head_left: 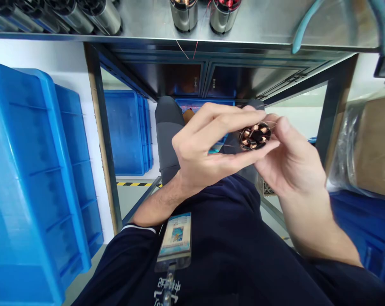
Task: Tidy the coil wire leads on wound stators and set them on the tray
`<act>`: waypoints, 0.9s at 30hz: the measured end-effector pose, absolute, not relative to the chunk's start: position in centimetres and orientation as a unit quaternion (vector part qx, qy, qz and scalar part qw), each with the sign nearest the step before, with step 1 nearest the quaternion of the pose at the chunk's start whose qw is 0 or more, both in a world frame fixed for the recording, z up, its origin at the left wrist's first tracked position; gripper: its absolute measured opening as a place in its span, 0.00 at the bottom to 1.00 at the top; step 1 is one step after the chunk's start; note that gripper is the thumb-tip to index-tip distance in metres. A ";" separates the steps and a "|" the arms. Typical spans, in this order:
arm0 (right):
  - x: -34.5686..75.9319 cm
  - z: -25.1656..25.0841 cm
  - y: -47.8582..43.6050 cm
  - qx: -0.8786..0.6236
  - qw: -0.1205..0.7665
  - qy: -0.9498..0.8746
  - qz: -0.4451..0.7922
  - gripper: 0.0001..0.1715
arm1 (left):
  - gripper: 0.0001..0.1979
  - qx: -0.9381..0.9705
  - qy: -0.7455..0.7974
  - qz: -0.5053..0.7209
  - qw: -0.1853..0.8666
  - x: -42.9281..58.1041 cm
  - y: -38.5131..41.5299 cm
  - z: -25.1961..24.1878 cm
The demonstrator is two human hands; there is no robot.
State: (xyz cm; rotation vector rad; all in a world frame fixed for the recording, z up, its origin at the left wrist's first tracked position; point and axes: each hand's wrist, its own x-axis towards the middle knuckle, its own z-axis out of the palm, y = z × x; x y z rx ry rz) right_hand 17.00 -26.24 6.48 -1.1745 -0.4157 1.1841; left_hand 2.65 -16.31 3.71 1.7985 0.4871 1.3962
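A motor stator [255, 136] with a black end and copper windings is held up in front of my lap, its wound end facing me. My left hand [208, 142] is closed around it, with fingers along its upper and lower sides. At its right edge, my right hand [290, 159] pinches thin copper wire [270, 123] between thumb and fingers. The stator's body is mostly hidden by both hands. On the bench edge above stand two more stators, one with copper windings [184, 15] and one with red windings [225, 15], loose wire ends hanging from them.
The metal bench [259, 27] spans the top, with several metal cylinders [100, 17] at left and blue-handled pliers [304, 27] at right. Blue bins [36, 170] stand at left. A plastic-wrapped carton [374, 144] sits at right. Cabinet doors [182, 78] lie beneath the bench.
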 end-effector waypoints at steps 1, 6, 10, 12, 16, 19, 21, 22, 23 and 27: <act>17.3 6.4 -26.2 -0.516 0.635 -0.168 0.549 0.18 | 0.28 0.699 0.202 0.541 0.421 2.6 -16.4 3.9; 18.9 8.4 -27.3 -0.600 0.597 -0.285 0.449 0.15 | 0.25 0.683 0.265 0.467 0.494 1.6 -17.0 4.7; 19.5 10.2 -28.1 -0.655 0.522 -0.415 0.354 0.20 | 0.23 0.692 0.249 0.417 0.534 1.4 -16.8 4.4; 19.7 10.7 -28.1 -0.654 0.530 -0.432 0.325 0.10 | 0.25 0.690 0.252 0.393 0.553 1.6 -16.8 4.3; 20.2 11.0 -28.4 -0.673 0.516 -0.412 0.334 0.06 | 0.20 0.710 0.223 0.430 0.511 1.7 -16.8 4.7; 20.9 10.9 -29.0 -0.689 0.488 -0.408 0.347 0.05 | 0.18 0.737 0.187 0.443 0.475 1.1 -16.7 5.5; 21.3 10.8 -29.4 -0.687 0.475 -0.422 0.354 0.05 | 0.18 0.744 0.175 0.403 0.503 0.6 -16.5 5.9; 21.3 10.9 -29.6 -0.684 0.472 -0.426 0.358 0.05 | 0.20 0.744 0.164 0.380 0.524 0.4 -16.5 6.1; 21.2 10.9 -29.6 -0.683 0.471 -0.425 0.360 0.06 | 0.23 0.744 0.155 0.357 0.542 0.2 -16.4 6.2; 19.6 11.4 -29.0 -0.704 0.503 -0.364 0.345 0.11 | 0.31 0.754 0.151 0.386 0.510 0.3 -16.5 5.8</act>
